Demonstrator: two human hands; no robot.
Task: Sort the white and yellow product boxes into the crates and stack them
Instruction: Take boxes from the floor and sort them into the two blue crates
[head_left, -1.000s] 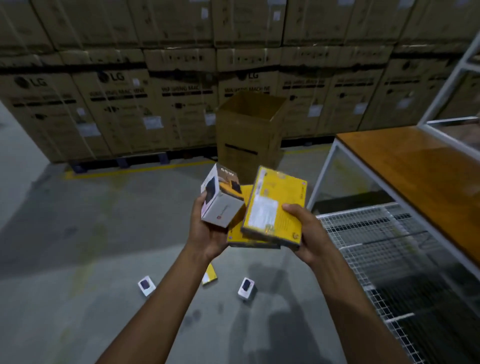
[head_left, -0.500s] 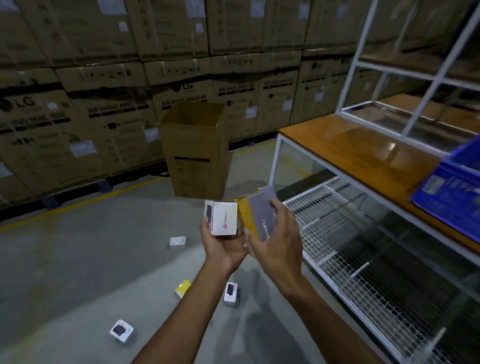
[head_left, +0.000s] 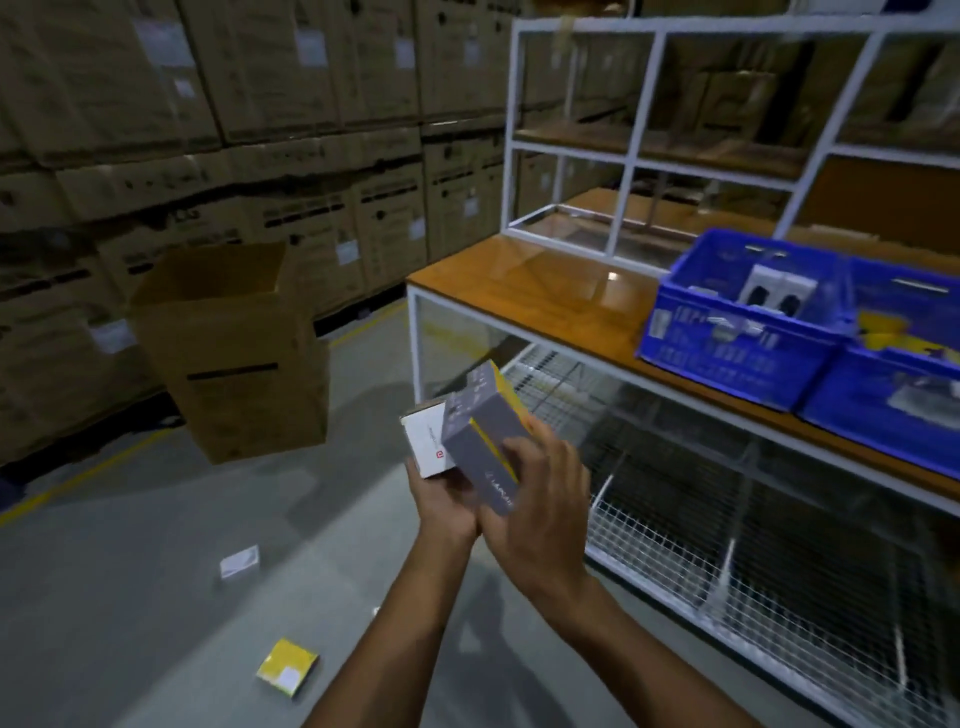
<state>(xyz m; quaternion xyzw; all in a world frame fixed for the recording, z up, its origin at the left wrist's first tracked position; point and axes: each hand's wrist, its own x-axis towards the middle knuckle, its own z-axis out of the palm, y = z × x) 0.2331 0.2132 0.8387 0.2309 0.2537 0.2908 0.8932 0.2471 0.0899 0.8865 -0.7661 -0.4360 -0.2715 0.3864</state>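
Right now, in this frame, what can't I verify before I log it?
All head view.
1. Left hand: how it grips is hidden by the white box and the right hand.
2. Yellow box: print blurred; its grey face may hide a second box.
3. Right blue crate: cut off by the frame's edge, contents blurred.
4. Open carton: its walls hide the inside.

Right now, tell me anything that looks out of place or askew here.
Two product boxes lie loose on the floor, away from the blue crates on the table: a white box and, nearer, a yellow box lying askew.
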